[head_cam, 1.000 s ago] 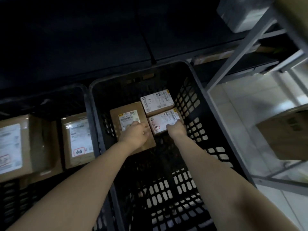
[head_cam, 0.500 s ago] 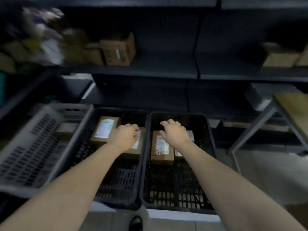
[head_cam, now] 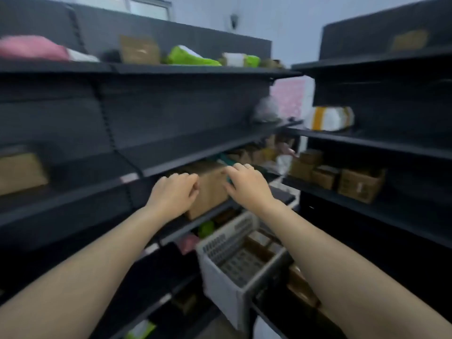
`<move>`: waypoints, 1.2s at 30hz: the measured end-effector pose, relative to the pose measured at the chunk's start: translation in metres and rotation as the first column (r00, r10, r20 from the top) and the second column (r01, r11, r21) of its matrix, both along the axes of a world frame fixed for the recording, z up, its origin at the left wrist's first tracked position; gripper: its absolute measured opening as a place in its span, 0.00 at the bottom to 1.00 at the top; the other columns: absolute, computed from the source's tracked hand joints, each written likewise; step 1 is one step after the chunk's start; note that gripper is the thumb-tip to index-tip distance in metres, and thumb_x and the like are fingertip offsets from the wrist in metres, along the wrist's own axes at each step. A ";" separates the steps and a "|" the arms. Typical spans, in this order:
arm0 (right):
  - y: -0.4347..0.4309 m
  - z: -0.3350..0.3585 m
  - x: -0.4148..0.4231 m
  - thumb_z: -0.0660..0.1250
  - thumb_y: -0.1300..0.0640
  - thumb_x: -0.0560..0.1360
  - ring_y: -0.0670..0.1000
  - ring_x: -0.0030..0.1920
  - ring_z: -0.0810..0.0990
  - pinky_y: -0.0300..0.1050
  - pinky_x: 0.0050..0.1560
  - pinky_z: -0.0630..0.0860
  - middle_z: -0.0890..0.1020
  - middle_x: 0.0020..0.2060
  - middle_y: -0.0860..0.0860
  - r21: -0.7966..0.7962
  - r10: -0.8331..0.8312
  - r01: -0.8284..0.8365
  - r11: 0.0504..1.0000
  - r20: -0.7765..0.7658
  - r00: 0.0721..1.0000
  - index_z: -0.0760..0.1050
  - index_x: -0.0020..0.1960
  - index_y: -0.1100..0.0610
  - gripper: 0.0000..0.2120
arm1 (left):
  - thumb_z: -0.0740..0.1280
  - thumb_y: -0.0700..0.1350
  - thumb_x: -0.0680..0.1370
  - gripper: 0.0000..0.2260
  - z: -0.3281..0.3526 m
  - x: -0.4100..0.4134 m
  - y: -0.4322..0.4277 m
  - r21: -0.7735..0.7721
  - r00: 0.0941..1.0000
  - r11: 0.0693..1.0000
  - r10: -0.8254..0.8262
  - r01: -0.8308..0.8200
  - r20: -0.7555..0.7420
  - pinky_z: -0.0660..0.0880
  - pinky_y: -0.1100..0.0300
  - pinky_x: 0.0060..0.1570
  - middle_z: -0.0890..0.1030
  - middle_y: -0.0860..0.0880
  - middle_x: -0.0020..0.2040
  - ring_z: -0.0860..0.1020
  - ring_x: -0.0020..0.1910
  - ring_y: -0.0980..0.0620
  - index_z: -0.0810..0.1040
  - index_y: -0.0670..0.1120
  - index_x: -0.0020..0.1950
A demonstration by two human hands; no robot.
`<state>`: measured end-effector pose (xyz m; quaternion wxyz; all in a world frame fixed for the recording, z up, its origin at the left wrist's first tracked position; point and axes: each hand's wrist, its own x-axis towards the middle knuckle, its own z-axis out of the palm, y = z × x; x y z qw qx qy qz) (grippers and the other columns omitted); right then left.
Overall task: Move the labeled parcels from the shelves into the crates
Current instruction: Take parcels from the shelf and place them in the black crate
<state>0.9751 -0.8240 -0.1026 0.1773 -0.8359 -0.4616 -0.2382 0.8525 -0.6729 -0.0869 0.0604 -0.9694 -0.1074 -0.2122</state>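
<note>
A brown box sits at the front of a dark shelf, and both hands are at it. The left hand is at the left side of the box. Its fingers are curled in, close together, but I cannot tell if they hold the box or only touch it. The right hand lies on the top right part of the box. Its fingers are nearly straight and lie side by side, and one wears a ring. A small blue-green thing pokes out just behind the box, but it is too blurry to know what it is. Under the shelf stands a grey crate with holes in its walls, and there are brown parcels in it. High up on the top shelf lie a green parcel and a pink parcel. On the shelves to the right are a white and yellow parcel and some small brown boxes.
</note>
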 end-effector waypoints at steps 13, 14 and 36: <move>0.340 0.069 -0.200 0.59 0.49 0.80 0.57 0.58 0.74 0.52 0.54 0.72 0.78 0.57 0.53 0.007 0.486 -0.488 0.873 0.089 0.870 0.72 0.65 0.54 0.16 | 0.59 0.50 0.78 0.09 0.051 -0.239 0.262 0.099 0.897 0.902 0.398 -0.421 0.190 0.70 0.53 0.48 0.79 0.53 0.52 0.76 0.53 0.49 0.75 0.53 0.56; 0.357 0.070 -0.209 0.59 0.50 0.80 0.58 0.58 0.74 0.52 0.53 0.72 0.77 0.57 0.53 -0.012 0.500 -0.501 0.865 0.094 0.861 0.72 0.64 0.55 0.16 | 0.60 0.50 0.78 0.09 0.051 -0.250 0.275 0.091 0.882 0.886 0.434 -0.455 0.184 0.70 0.53 0.49 0.79 0.52 0.52 0.76 0.54 0.48 0.75 0.52 0.56; 0.611 0.049 -0.138 0.62 0.51 0.78 0.58 0.64 0.71 0.49 0.64 0.71 0.69 0.67 0.56 0.187 0.428 -0.416 0.890 -0.657 0.621 0.67 0.72 0.56 0.23 | 0.57 0.57 0.80 0.27 0.028 -0.189 0.481 -0.477 0.745 0.655 0.667 -0.586 0.001 0.68 0.55 0.64 0.68 0.43 0.71 0.69 0.68 0.45 0.59 0.48 0.76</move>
